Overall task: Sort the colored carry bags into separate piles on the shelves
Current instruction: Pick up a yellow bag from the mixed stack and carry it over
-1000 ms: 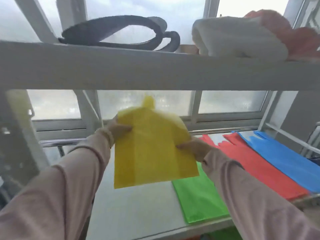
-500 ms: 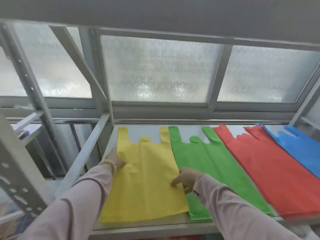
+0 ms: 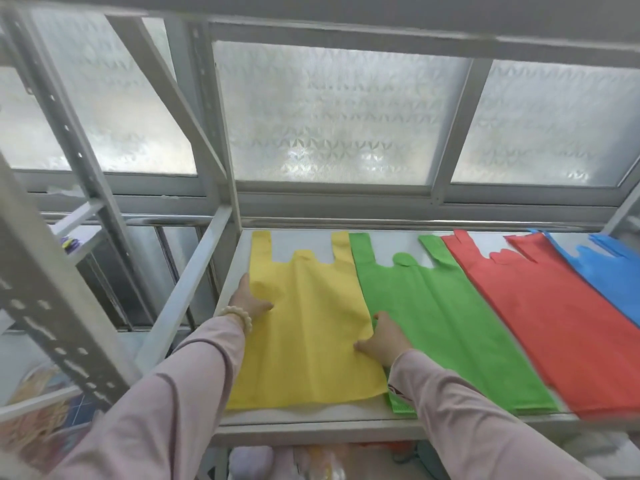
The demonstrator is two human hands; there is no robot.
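Note:
A yellow carry bag (image 3: pixel 308 327) lies flat at the left end of the grey shelf (image 3: pixel 311 419), handles pointing to the window. My left hand (image 3: pixel 247 297) rests on its left edge, thumb on the fabric. My right hand (image 3: pixel 382 339) presses on its right edge, where it meets the green bag (image 3: pixel 450 327). To the right lie a red bag (image 3: pixel 540 317) and a blue bag (image 3: pixel 613 275), side by side, each slightly overlapping its neighbour.
A frosted window (image 3: pixel 339 112) closes off the back. Slanted grey shelf uprights (image 3: pixel 69 133) stand at the left, and a perforated post (image 3: pixel 45 306) is close by. More bags and soft items show under the shelf (image 3: pixel 311 462). The upper shelf's edge (image 3: pixel 346 15) runs overhead.
A second ago both hands held the yellow bag in the air. It now lies flat on the shelf beside the green bag, and both hands are flattening it at its edges.

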